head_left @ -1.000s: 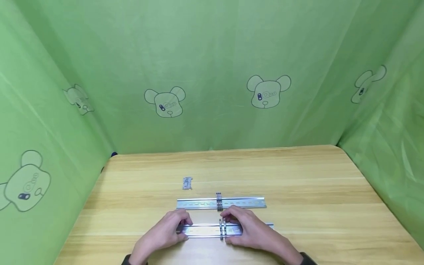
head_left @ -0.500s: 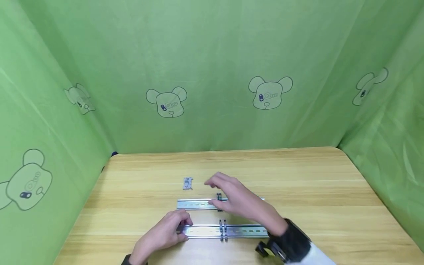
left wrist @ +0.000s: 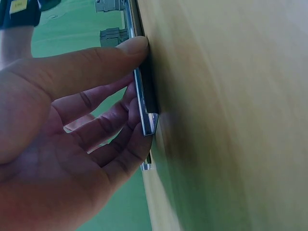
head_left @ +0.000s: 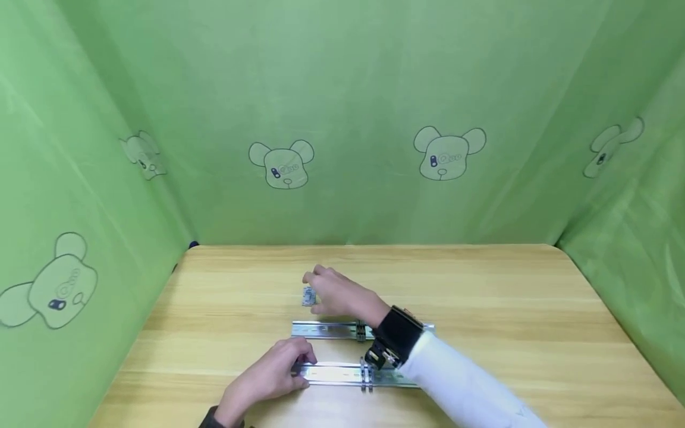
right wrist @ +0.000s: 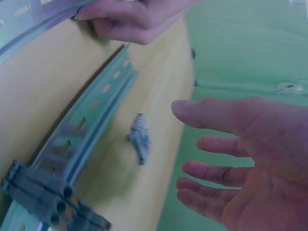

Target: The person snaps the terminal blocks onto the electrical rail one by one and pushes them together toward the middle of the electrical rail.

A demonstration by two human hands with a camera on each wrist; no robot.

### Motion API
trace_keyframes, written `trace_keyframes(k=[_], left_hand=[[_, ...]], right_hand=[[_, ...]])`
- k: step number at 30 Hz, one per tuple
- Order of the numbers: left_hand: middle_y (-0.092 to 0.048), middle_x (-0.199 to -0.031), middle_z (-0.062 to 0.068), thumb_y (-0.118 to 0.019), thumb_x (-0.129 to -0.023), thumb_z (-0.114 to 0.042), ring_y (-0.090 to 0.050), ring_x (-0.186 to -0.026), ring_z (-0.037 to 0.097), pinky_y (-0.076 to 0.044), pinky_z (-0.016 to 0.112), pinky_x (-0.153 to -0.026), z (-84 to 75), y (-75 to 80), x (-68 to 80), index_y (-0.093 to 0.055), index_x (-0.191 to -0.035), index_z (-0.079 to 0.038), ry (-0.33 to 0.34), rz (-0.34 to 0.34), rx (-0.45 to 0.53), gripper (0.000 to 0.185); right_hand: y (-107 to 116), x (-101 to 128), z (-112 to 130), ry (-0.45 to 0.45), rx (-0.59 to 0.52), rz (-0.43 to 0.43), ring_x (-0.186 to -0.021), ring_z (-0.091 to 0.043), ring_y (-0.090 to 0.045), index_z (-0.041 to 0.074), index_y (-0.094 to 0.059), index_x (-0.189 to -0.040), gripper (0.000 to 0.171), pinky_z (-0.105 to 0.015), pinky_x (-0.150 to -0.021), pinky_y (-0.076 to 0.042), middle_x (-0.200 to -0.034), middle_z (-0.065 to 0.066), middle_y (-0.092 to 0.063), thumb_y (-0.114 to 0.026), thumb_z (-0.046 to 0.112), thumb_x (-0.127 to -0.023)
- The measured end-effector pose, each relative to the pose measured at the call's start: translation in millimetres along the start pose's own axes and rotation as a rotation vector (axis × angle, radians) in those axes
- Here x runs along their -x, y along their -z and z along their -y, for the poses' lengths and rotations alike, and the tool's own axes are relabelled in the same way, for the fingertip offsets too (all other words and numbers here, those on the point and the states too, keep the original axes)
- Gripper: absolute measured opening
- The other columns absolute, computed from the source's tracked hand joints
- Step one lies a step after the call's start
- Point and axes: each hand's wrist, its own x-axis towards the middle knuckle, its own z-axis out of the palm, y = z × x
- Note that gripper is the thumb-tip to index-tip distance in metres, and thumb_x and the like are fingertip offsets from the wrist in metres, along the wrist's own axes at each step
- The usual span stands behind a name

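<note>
In the head view my left hand (head_left: 274, 370) grips the left end of the near metal DIN rail (head_left: 332, 374), thumb on the front edge and fingers behind. Two upright, slim terminal blocks (head_left: 366, 377) sit on this rail, slightly apart. My right hand (head_left: 339, 295) reaches across the far DIN rail (head_left: 321, 330) to a loose grey terminal block (head_left: 308, 296) lying flat on the table. The right wrist view shows the thumb and fingers spread, with a gap to that loose block (right wrist: 139, 138). Grouped terminal blocks (right wrist: 53, 197) are mounted on the far rail.
The wooden table (head_left: 492, 309) runs back to a green fabric wall (head_left: 353, 202) with printed bear heads. Similar fabric stands at both sides. My right forearm in a white sleeve (head_left: 465, 383) crosses over the right part of both rails.
My right hand has left the blocks on the near rail and moved forward and left, over the far rail to the loose terminal block. The left hand keeps its grip on the near rail.
</note>
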Motion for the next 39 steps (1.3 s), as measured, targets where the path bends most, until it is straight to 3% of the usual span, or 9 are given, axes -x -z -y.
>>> trace_keyframes(k=[7,15,22,28,35,39], left_hand=[[-0.062,-0.096,-0.007,-0.088,-0.075,-0.004,-0.056,-0.087,0.007,-0.051,0.027,-0.08,-1.9,1.0,0.5,-0.068,-0.098,-0.012,-0.007,-0.008,-0.006,0.032],[-0.061,-0.094,-0.008,-0.089,-0.074,-0.005,-0.055,-0.085,0.007,-0.048,0.027,-0.079,1.5,-3.2,0.3,-0.067,-0.097,-0.013,-0.033,-0.033,-0.021,0.033],[-0.061,-0.093,-0.01,-0.089,-0.073,-0.006,-0.054,-0.085,0.006,-0.047,0.028,-0.08,2.6,-2.2,0.2,-0.067,-0.096,-0.014,-0.029,-0.029,-0.038,0.033],[-0.06,-0.094,-0.011,-0.089,-0.074,-0.008,-0.054,-0.087,0.005,-0.049,0.028,-0.082,2.9,-3.1,1.8,-0.067,-0.097,-0.016,-0.014,-0.029,-0.046,0.033],[-0.06,-0.095,-0.013,-0.088,-0.075,-0.01,-0.053,-0.089,0.004,-0.049,0.032,-0.086,0.6,-2.6,4.3,-0.067,-0.099,-0.016,0.009,-0.02,-0.057,0.033],[-0.06,-0.095,-0.014,-0.088,-0.075,-0.009,-0.053,-0.088,0.004,-0.049,0.031,-0.085,0.6,-1.0,4.6,-0.067,-0.099,-0.016,0.001,-0.018,-0.051,0.033]], right_hand=[[-14,-24,-1,-0.044,0.011,0.046,-0.087,-0.018,-0.054,0.0,-0.063,-0.124,0.049,-0.024,-0.072,-0.051,-0.106,-0.008,-0.056,-0.085,0.012,-0.081],[-27,-36,-1,-0.11,0.039,0.083,-0.093,-0.02,-0.051,0.009,-0.064,-0.101,0.031,-0.027,-0.075,-0.051,-0.102,-0.004,-0.051,-0.082,0.001,-0.077],[-34,-41,-3,-0.064,0.048,0.036,-0.085,-0.018,-0.051,0.007,-0.063,-0.092,0.025,-0.027,-0.071,-0.049,-0.093,-0.003,-0.052,-0.083,0.002,-0.078],[-35,-39,-7,-0.023,0.015,0.032,-0.081,-0.016,-0.051,0.006,-0.065,-0.092,0.025,-0.024,-0.067,-0.048,-0.09,-0.002,-0.052,-0.083,0.003,-0.077],[-17,-20,-15,0.029,-0.145,-0.057,-0.087,-0.016,-0.057,-0.003,-0.065,-0.122,0.053,-0.019,-0.071,-0.052,-0.107,-0.008,-0.059,-0.087,0.009,-0.076],[1,-3,-15,0.057,-0.216,-0.095,-0.093,-0.022,-0.061,-0.004,-0.062,-0.124,0.053,-0.022,-0.075,-0.054,-0.11,-0.007,-0.06,-0.085,0.006,-0.077]])
